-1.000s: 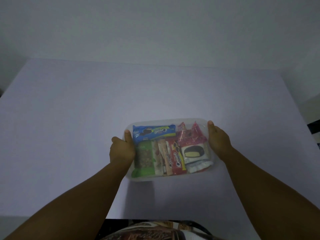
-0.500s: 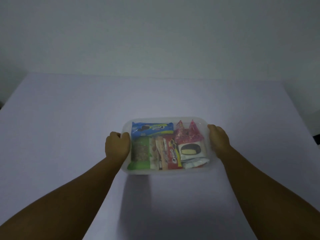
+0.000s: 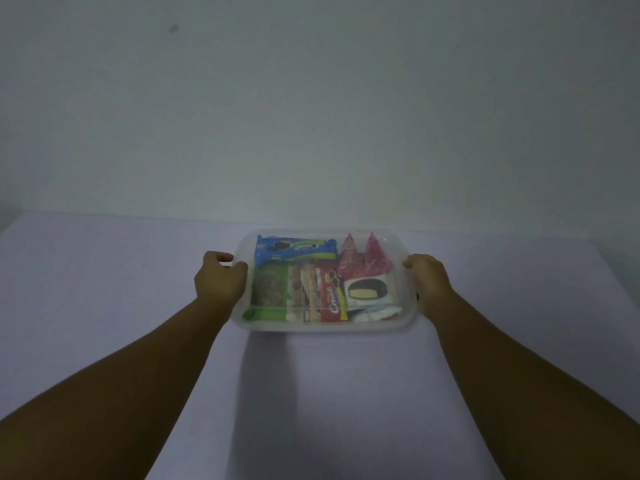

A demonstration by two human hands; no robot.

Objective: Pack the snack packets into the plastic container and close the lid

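Note:
A clear plastic container (image 3: 329,328) with its clear lid on sits on the pale table, filled with several snack packets. A blue biscuit packet (image 3: 294,251) lies along the far side, pink cone packets (image 3: 363,261) at the far right, a green packet (image 3: 268,292) at the left, a red packet (image 3: 330,296) in the middle, a white cake packet (image 3: 369,292) at the right. My left hand (image 3: 218,282) grips the container's left end, fingers curled over its edge. My right hand (image 3: 427,282) grips the right end.
The pale table (image 3: 104,306) stretches wide on both sides of the container and toward me. A plain wall (image 3: 311,116) rises right behind the table's far edge, close to the container.
The container has moved away from me toward the table's far edge, held in both hands. My view has tilted up, so more wall shows.

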